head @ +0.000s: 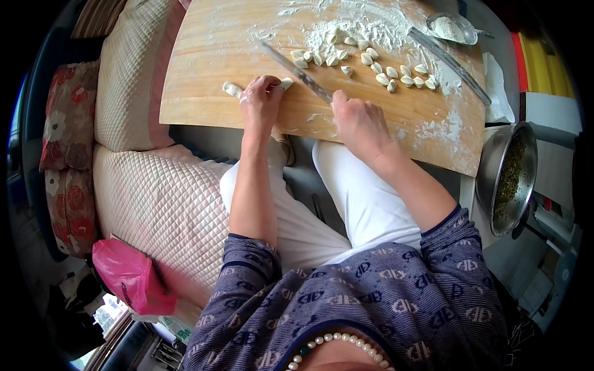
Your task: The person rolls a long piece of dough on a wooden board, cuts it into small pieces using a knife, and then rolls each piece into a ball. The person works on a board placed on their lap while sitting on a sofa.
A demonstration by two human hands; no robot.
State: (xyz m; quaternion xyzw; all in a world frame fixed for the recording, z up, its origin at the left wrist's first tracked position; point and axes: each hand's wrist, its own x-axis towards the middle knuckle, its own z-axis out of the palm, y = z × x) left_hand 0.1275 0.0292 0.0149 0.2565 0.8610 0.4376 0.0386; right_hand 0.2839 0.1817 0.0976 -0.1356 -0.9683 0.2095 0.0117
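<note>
My left hand (pixel 262 95) grips a dough rope (pixel 232 89) lying on the floured wooden board (pixel 204 55); one end shows to the left of the hand, and the cut end pokes out past the fingertips on the right. In my right hand (pixel 359 116) is the handle end of a long knife (pixel 297 69), its blade slanting up and left over the board, apart from the dough. Several cut dough pieces (pixel 332 60) lie beyond the blade, in a loose band reaching right. One dough piece (pixel 346 70) sits by itself near the blade.
A second long, flour-dusted metal blade or strip (pixel 450 65) lies on the board's right side. Beside it is a metal scoop (pixel 452 28) with flour. A steel bowl (pixel 515 181) of chopped green filling stands at the right. Loose flour (pixel 366 28) covers the far part. A quilted sofa (pixel 158 199) is at the left.
</note>
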